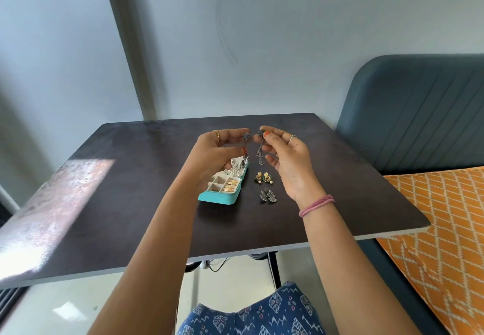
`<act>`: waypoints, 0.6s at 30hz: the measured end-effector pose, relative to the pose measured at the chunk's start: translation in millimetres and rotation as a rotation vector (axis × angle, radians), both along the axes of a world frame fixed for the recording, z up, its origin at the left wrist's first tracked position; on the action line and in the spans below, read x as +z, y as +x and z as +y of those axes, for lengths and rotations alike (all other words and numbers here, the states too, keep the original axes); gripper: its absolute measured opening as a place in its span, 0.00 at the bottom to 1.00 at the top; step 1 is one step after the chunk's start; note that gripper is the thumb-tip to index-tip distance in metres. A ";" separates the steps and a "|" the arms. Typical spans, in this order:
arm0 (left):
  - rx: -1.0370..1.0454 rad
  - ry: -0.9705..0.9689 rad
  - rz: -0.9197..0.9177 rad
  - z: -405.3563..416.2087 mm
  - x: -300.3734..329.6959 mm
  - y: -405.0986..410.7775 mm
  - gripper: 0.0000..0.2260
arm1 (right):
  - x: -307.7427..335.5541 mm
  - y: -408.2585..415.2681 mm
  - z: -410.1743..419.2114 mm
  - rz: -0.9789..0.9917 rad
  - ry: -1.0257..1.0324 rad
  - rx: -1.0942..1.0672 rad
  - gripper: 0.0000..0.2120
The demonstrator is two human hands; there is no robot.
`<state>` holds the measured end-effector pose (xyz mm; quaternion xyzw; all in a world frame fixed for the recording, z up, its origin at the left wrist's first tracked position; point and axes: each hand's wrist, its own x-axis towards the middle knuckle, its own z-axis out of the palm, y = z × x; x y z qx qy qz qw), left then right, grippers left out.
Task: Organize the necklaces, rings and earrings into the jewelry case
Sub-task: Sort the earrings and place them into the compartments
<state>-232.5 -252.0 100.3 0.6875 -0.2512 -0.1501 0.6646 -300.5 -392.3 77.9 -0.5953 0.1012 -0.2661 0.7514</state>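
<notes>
So the counter [340, 190] is a dark, nearly black slab with a pale grey edge and rounded corners, and there's a bright patch of sunlight [52, 203] washing out its left side. Behind it is a plain pale blue wall [262, 33] with a darker vertical strip [128, 46] running down to the counter's back edge. Off to the right sits a teal padded bench [419, 114] with stitched lines on the backrest, and an orange cushion [440, 224] with a white diamond pattern on the seat. Under the counter there's a black leg [273, 269], some cables [217, 265] and light glossy floor tiles [65, 308].
</notes>
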 end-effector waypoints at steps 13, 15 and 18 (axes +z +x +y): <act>0.142 -0.083 0.026 18.2 -13.7 18.2 0.08 | -17.7 9.2 14.9 -0.110 0.325 0.074 0.07; 0.163 -0.098 0.015 20.9 -19.2 20.6 0.08 | -20.8 10.8 19.8 -0.098 0.355 0.097 0.07; 0.183 -0.117 0.026 24.9 -28.7 26.3 0.12 | -27.6 15.7 27.3 -0.074 0.415 0.124 0.08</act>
